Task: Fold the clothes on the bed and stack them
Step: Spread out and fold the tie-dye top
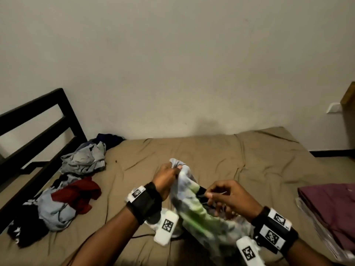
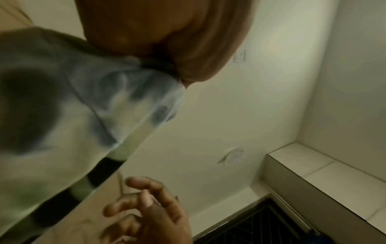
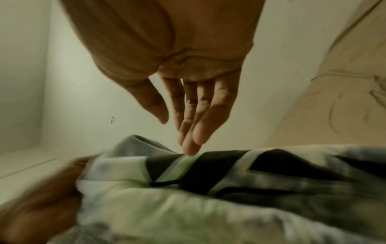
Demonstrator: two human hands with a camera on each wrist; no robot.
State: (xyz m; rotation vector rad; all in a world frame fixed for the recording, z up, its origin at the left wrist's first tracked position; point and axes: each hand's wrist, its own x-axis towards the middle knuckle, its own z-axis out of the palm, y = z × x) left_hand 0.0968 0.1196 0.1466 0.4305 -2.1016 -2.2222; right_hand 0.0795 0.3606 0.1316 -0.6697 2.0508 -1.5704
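Observation:
A tie-dye garment (image 1: 192, 212) in white, grey and green with black stripes hangs above the tan bed sheet (image 1: 221, 150) in front of me. My left hand (image 1: 168, 176) grips its upper end, and the cloth (image 2: 94, 107) spills out from under the palm (image 2: 167, 49). My right hand (image 1: 222, 196) is beside the garment's black band. Its fingers (image 3: 192, 115) are straight, with the tips touching a green stripe of the cloth (image 3: 188, 206). The left wrist view shows the right hand (image 2: 150, 211) loosely spread and holding nothing.
A heap of unfolded clothes (image 1: 76, 181), grey, red and black, lies at the bed's left side by the black bed frame (image 1: 38, 127). A folded maroon stack (image 1: 330, 206) sits at the right edge. The wall runs along the far side.

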